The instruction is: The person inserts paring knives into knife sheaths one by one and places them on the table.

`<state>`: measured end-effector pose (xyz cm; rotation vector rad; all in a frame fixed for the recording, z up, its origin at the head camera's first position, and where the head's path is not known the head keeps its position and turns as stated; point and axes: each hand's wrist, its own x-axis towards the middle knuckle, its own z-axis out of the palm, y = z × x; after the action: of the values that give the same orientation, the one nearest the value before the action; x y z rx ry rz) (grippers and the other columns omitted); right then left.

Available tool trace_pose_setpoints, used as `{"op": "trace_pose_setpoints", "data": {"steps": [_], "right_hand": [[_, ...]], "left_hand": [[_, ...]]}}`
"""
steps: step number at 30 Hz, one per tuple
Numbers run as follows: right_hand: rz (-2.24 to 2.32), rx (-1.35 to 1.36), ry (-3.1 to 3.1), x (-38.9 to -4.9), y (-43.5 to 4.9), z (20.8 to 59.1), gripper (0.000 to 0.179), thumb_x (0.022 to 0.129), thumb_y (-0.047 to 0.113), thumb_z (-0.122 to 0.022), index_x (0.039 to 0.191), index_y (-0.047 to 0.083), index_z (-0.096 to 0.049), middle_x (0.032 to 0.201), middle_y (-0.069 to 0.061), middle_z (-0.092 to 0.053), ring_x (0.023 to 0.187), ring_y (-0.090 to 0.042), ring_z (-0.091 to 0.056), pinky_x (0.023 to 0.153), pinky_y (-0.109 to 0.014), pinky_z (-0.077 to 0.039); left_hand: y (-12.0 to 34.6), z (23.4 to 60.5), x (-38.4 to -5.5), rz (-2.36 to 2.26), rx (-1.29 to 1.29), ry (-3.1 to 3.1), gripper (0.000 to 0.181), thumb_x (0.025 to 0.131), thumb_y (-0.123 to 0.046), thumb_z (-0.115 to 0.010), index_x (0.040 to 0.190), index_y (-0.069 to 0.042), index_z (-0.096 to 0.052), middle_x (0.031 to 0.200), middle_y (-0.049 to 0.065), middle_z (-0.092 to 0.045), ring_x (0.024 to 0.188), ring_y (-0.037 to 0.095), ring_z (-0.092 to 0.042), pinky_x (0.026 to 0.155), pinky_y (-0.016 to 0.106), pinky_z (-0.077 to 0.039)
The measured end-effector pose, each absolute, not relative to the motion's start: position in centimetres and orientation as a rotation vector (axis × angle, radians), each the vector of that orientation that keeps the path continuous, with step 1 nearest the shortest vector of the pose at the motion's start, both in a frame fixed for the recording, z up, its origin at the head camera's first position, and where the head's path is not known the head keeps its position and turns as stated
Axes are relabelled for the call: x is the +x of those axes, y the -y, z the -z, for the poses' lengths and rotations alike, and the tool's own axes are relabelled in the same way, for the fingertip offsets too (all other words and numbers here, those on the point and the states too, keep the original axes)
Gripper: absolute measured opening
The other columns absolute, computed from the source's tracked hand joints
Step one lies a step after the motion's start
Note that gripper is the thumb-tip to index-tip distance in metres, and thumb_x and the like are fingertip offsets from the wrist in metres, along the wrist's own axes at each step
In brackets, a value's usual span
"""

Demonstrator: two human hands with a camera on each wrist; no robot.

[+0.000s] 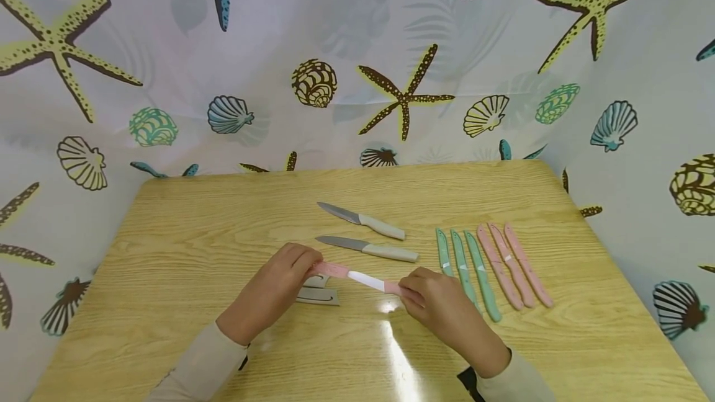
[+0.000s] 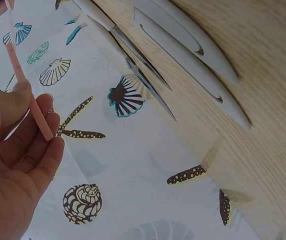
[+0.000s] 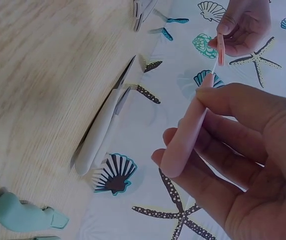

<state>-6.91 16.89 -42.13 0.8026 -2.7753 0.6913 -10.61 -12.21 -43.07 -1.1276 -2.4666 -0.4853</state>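
1. Pink knife (image 1: 384, 286) (x1), ctr, btwn hands: R hand (image 1: 441, 304) grips handle (image 3: 182, 135), L hand (image 1: 279, 285) pinches 1 pink sheath (image 1: 334, 270).
2. 8 o'clock, nr L hand: 2 white sheaths (image 1: 318, 296).
3. 12 o'clock: 2 white-handled knives (image 1: 385, 227), gray blades (image 1: 342, 242) bare.
4. 3 o'clock, on table (image 1: 195, 228): 3 green knives (image 1: 463, 268), then 3 pink ones (image 1: 511, 263).

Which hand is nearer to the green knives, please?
Right: the right hand is close by the green knives' left side; the left hand is farther left, near the white sheaths.
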Motion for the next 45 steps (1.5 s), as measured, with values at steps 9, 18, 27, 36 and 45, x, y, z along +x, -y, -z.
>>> {"op": "trace_pose_setpoints", "data": {"steps": [9, 18, 27, 36, 45], "right_hand": [[-0.674, 0.786, 2.789, -6.8, -16.8, 42.2, 0.008, 0.08, 0.004, -0.077, 0.087, 0.007, -0.074, 0.083, -0.003, -0.068, 0.07, -0.013, -0.066, 0.06, -0.02, -0.054], [-0.682, 0.814, 2.789, -7.0, -16.4, 42.3, 0.014, 0.075, 0.0, -0.079, 0.087, 0.006, -0.074, 0.083, -0.003, -0.069, 0.071, -0.012, -0.064, 0.059, -0.019, -0.052], [-0.65, 0.886, 2.758, -7.2, -15.7, 42.4, 0.013, 0.076, 0.001, -0.079, 0.086, 0.005, -0.073, 0.081, -0.001, -0.066, 0.067, -0.008, -0.061, 0.057, -0.017, -0.05], [-0.614, 0.947, 2.781, -7.2, -15.1, 42.5, 0.008, 0.079, 0.002, -0.076, 0.082, 0.007, -0.071, 0.081, 0.0, -0.064, 0.066, -0.008, -0.058, 0.056, -0.018, -0.048], [-0.636, 0.969, 2.821, -7.3, -15.1, 42.3, 0.008, 0.08, 0.005, -0.076, 0.079, 0.01, -0.07, 0.075, 0.003, -0.062, 0.06, -0.002, -0.05, 0.052, -0.016, -0.043]], "left_hand": [[12.2, 43.1, -10.6, 0.472, -1.127, 2.461, 0.041, 0.103, -0.035, -0.029, 0.107, -0.005, -0.058, 0.101, 0.001, -0.059, 0.098, 0.016, -0.057, 0.083, 0.025, -0.051], [11.9, 43.7, -10.5, 0.482, -1.186, 2.425, 0.037, 0.104, -0.028, -0.031, 0.107, -0.004, -0.058, 0.104, 0.004, -0.059, 0.097, 0.016, -0.056, 0.083, 0.025, -0.051], [11.1, 44.0, -10.2, 0.442, -1.189, 2.45, 0.033, 0.104, -0.026, -0.033, 0.109, -0.005, -0.058, 0.105, 0.003, -0.06, 0.098, 0.015, -0.056, 0.085, 0.023, -0.05], [9.8, 44.6, -9.8, 0.414, -1.231, 2.402, 0.014, 0.099, -0.016, -0.053, 0.108, -0.006, -0.059, 0.104, 0.001, -0.06, 0.095, 0.014, -0.055, 0.083, 0.022, -0.049], [9.8, 44.7, -9.3, 0.437, -1.234, 2.431, 0.015, 0.093, -0.015, -0.062, 0.106, -0.007, -0.06, 0.102, 0.0, -0.061, 0.093, 0.013, -0.056, 0.083, 0.022, -0.049]]}}
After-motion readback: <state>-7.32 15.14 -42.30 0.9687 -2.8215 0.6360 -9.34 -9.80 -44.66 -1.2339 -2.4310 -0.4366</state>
